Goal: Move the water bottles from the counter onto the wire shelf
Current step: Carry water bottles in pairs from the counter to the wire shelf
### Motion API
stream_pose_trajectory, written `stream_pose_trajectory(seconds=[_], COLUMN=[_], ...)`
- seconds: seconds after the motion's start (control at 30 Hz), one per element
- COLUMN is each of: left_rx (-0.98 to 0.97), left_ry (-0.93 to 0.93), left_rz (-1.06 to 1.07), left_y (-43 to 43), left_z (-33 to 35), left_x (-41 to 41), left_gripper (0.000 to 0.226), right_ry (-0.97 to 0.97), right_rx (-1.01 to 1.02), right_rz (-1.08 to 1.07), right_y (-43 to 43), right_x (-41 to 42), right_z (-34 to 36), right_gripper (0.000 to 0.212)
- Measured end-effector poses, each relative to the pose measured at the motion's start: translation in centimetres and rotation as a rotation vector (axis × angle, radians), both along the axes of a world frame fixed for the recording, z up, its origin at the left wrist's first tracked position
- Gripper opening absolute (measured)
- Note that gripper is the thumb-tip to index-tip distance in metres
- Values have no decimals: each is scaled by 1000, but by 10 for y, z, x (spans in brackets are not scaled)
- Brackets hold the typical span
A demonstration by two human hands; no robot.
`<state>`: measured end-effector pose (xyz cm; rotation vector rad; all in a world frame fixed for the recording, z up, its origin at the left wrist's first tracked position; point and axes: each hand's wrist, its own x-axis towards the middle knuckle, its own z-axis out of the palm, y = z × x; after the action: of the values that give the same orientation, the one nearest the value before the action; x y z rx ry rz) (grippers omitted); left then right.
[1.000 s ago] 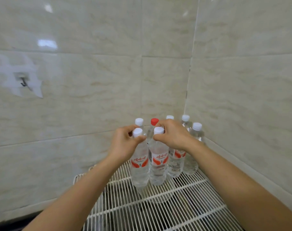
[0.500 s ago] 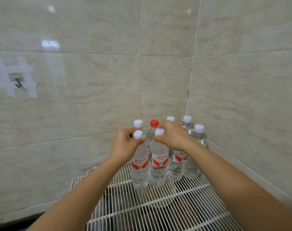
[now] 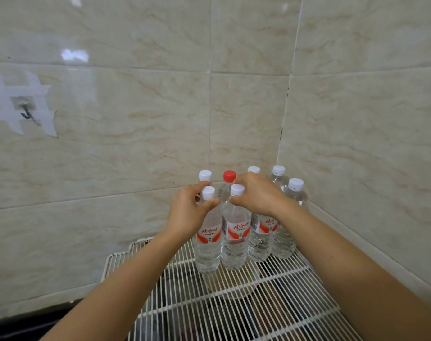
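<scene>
Your left hand (image 3: 187, 212) pinches one water bottle (image 3: 208, 244) at the neck under its white cap, and your right hand (image 3: 258, 195) grips its neighbour (image 3: 234, 242) likewise, probably to keep both upright as they settle. Both stand touching on the wire shelf (image 3: 283, 303), directly beneath your hands, fronting the cluster (image 3: 294, 203) packed into its far right corner.

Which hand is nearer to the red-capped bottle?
Right. The right hand grips the right front bottle at its neck, fingers just beside the red-capped bottle; the left hand grips the left front bottle, farther left.
</scene>
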<state>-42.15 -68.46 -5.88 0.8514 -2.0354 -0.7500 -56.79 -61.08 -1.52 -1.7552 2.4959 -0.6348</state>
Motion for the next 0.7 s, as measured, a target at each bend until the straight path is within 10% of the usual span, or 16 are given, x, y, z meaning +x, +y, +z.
stream_pose_trajectory(seconds=[0.33,0.7], left_rx=[-25,-46], left_ry=[-6,-8], left_rz=[-41,188], left_y=[4,1], left_z=[-15,-46], left_x=[14,120], left_gripper=[61,45], right_ry=[340,176], right_rx=[-128,-414], right_rz=[-12,316], right_y=[11,-6], right_x=[16,112], right_z=[-6,-34], right_gripper=[36,32])
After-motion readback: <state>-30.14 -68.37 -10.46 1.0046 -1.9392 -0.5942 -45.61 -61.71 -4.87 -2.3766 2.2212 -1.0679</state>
